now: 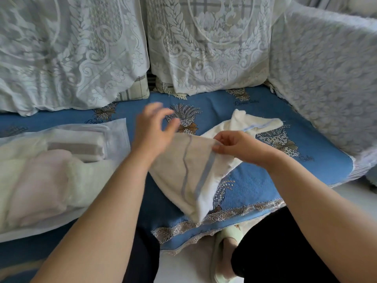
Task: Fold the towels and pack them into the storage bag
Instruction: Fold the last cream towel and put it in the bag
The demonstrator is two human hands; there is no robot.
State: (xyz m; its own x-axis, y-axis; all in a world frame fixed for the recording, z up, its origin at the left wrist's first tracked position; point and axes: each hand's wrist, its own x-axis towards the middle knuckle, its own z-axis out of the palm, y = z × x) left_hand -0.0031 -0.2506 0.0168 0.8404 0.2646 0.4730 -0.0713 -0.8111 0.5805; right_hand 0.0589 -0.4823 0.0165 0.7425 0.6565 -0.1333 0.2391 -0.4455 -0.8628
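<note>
Head view looked down on a sofa seat under a blue woven cover point(255, 180). A cream towel point(195, 172) with pale blue stripes lay near the seat's front edge, its near end lifted and its far end trailing back and to the right across the cover. The right hand point(238, 148) pinched the towel's upper edge between thumb and fingers, so the cloth hung down and toward the person from that hand. The left hand point(153, 131) hovered just left of that pinch, above the towel's left corner, fingers spread and loosely bent, holding nothing; it was blurred, and whether it touched the cloth could not be told.

Well to the left of both hands, a translucent storage bag point(116, 135) lay flat on the seat, with folded towels point(51, 176) inside it: pale pink, cream, and one with a grey stripe. Lace-covered cushions point(208, 48) stood along the back of the sofa. Below the seat's edge, a pale green slipper point(224, 254) showed on the floor between dark trouser legs.
</note>
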